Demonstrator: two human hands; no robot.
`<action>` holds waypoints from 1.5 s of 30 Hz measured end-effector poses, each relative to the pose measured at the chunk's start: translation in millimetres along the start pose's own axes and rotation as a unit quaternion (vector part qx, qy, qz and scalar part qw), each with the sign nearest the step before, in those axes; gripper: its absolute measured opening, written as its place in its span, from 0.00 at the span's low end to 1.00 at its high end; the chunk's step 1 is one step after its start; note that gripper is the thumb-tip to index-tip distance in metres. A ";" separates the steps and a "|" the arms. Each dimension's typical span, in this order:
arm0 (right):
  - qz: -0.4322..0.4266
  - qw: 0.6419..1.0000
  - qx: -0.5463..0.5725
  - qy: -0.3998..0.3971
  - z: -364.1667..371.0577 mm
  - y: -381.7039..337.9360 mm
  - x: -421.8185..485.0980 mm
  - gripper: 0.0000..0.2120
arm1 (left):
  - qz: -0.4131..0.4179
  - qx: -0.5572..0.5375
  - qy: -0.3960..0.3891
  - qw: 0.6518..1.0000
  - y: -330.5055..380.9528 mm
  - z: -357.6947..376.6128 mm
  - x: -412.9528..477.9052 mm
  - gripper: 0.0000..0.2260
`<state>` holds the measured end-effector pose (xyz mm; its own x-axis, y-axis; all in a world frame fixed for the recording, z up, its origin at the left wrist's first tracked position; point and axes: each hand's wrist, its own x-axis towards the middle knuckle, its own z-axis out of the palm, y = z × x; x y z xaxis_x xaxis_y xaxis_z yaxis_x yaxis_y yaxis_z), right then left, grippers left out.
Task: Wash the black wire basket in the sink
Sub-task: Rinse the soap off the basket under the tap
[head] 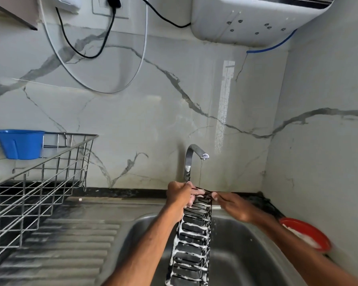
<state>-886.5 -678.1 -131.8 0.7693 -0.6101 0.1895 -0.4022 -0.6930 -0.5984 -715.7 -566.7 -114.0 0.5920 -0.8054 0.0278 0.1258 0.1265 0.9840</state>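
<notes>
Foam-streaked and closest to the lens in the head view, the lower end of the long, narrow black wire basket (pixel 194 234) hangs down into the stainless steel sink (pixel 246 254), between the 2 forearms. The basket stands on end, rising from the bottom of the frame to just under the curved chrome tap (pixel 189 159). I judge it is held this way so that the thin stream of water (pixel 201 172) lands on its top edge and runs the white suds down its length and into the basin.

The left hand (pixel 181 195) grips the basket's upper left corner, fingers curled round the wires, and carries its weight. The rest of the basket drops away below and to the right of that hand.

The right hand (pixel 235 207) reaches in from the other side, fingers stretched nearly straight and close together, with the fingertips (pixel 215 196) touching the upper right rim. It is blurred, but to my eye it rubs rather than grips. The basket lies just left of it.

Beyond the right wrist sits a round red plastic bowl (pixel 310 232) holding something white, probably soap kept within reach. Well to the left of the left hand stands a steel wire dish rack (pixel 39 182) with a blue plastic cup (pixel 20 144) hung on it.
</notes>
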 end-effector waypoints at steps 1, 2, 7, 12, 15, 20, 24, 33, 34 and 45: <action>0.000 1.000 0.018 0.010 2.2 -2.5 2.7 0.44 | -0.002 0.005 -0.002 1.000 0.1 -0.5 0.2 0.14; -0.010 0.999 0.044 0.018 5.3 -9.9 7.2 0.41 | -0.007 0.007 -0.004 1.000 0.9 -1.3 0.3 0.13; 0.008 0.989 0.129 -0.071 10.7 -57.4 47.4 0.30 | -0.019 0.028 -0.004 0.999 4.0 -5.8 3.6 0.12; 0.046 0.973 0.167 -0.156 9.8 -72.0 66.5 0.33 | -0.016 0.059 -0.076 0.995 11.6 -14.0 -8.0 0.18; 0.084 0.962 0.213 -0.147 15.3 -56.9 70.0 0.33 | -0.008 0.054 -0.091 0.994 16.5 -19.0 -7.6 0.17; 0.161 0.949 0.253 -0.098 17.8 -24.7 60.4 0.24 | 0.002 0.015 -0.117 0.993 20.7 -31.5 -4.8 0.12; 0.211 0.900 0.363 -0.115 23.0 -10.5 49.5 0.20 | 0.025 0.025 -0.130 0.991 15.3 -42.9 0.8 0.11; 0.258 0.846 0.452 -0.120 8.7 -10.8 19.1 0.51 | 0.018 0.000 -0.072 0.997 22.4 -62.3 -0.7 0.12; 0.256 0.847 0.451 -0.118 7.0 -16.0 16.5 0.52 | 0.009 0.007 -0.079 0.997 22.0 -63.1 0.5 0.11; 0.160 0.937 0.307 -0.044 13.6 -27.2 28.6 0.26 | -0.225 0.134 -0.371 0.891 36.2 -78.3 -5.1 0.33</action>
<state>-846.8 -671.5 -120.6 0.7064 -0.6967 -0.1248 -0.2791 -0.1122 -0.9537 -651.9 -512.6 -92.2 -0.1714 -0.9132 -0.3697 -0.0354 -0.3693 0.9287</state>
